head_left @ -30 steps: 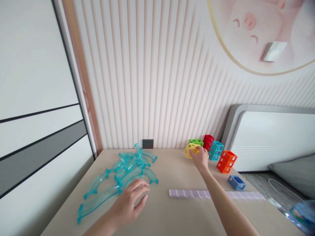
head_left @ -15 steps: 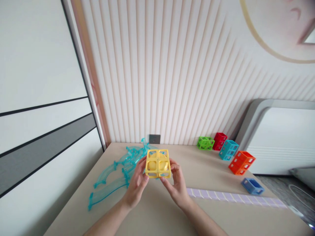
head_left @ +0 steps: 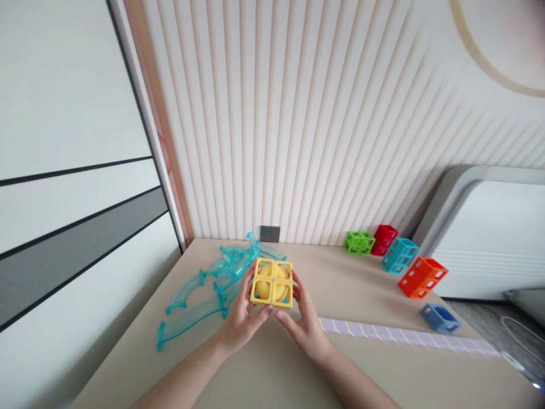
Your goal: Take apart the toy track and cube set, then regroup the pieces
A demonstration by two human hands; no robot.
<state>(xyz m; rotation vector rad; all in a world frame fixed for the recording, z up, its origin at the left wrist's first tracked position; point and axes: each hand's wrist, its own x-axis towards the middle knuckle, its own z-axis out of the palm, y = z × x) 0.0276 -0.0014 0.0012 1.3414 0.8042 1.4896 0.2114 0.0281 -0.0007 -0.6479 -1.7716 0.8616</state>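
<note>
The yellow block looks like opaque plastic, smooth with a soft sheen. The curved track pieces look like clear, tinted plastic, smooth and glossy. The green block, the red block, the teal block, the orange block and the blue block all have the look of smooth, solid-coloured plastic. The tabletop appears smooth and mostly matt. The wall has a ribbed, matt surface, while the cabinet panels look smooth and flat; the socket plate resembles dark plastic.
</note>
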